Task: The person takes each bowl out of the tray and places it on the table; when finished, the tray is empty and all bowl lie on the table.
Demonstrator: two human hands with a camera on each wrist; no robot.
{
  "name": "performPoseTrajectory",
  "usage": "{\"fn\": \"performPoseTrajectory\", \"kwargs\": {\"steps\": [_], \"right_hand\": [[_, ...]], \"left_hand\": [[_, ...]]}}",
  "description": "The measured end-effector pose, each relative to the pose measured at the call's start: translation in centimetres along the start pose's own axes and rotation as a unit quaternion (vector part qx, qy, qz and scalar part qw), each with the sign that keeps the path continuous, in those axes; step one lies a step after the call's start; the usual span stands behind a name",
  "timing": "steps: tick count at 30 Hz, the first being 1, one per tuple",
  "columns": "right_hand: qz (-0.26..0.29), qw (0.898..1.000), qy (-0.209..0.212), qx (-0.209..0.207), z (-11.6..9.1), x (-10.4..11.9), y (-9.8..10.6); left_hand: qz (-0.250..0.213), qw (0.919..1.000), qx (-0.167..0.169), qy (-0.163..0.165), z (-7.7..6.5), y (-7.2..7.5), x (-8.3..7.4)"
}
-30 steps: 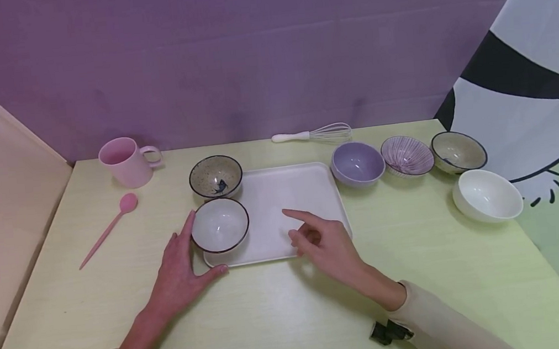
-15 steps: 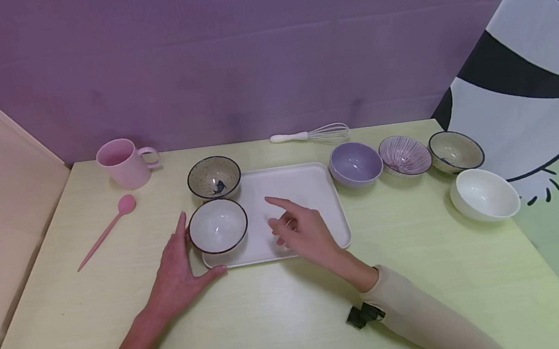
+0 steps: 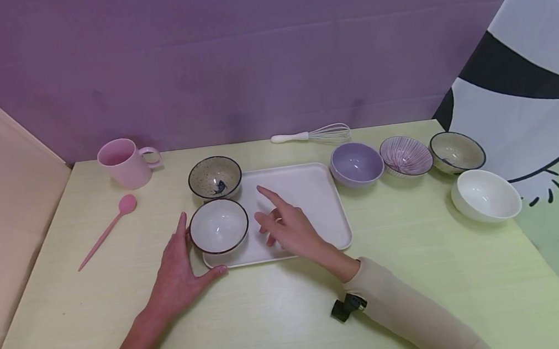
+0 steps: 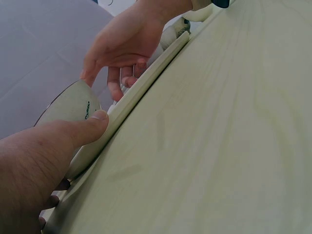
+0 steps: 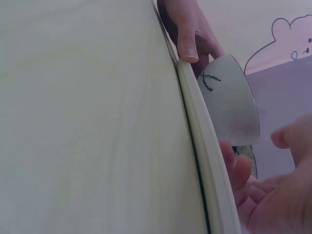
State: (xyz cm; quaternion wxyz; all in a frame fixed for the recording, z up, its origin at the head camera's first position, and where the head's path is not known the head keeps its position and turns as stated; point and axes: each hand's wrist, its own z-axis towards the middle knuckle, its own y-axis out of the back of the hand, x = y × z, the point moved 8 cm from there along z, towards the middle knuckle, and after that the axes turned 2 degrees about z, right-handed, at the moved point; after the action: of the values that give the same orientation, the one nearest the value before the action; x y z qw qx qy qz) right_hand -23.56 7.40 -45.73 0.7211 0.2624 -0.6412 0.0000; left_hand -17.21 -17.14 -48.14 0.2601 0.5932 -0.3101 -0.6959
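In the head view, a white bowl with a dark rim (image 3: 219, 226) stands on the left part of a white tray (image 3: 306, 194). My left hand (image 3: 178, 272) is spread round the tray's near left corner, fingers beside the bowl and thumb (image 4: 100, 117) at the tray's front edge. Part of those fingers is hidden behind the tray in the left wrist view. My right hand (image 3: 289, 226) hovers over the tray, index finger extended and the others loosely bent, holding nothing. A speckled bowl with a blue motif (image 3: 215, 177) sits just behind the white one, at the tray's back left corner.
A pink mug (image 3: 126, 164) and a pink spoon (image 3: 109, 228) are at the left. Behind the tray lies a whisk (image 3: 311, 134). Toward the right stand a purple bowl (image 3: 357, 165), a striped bowl (image 3: 406, 156), a beige bowl (image 3: 457, 152) and a plain white bowl (image 3: 486, 195).
My right hand has moved left and slightly away from me across the tray, closer to the dark-rimmed white bowl. The left hand, bowls and tray have stayed in place.
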Motion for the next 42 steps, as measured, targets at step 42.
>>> {"fn": "performPoseTrajectory", "kwargs": {"steps": [42], "right_hand": [[0.063, 0.998, -0.009, 0.013, 0.9, 1.8, -3.3]], "left_hand": [[-0.005, 0.9999, -0.004, -0.011, 0.0, 0.0, -0.1]]}}
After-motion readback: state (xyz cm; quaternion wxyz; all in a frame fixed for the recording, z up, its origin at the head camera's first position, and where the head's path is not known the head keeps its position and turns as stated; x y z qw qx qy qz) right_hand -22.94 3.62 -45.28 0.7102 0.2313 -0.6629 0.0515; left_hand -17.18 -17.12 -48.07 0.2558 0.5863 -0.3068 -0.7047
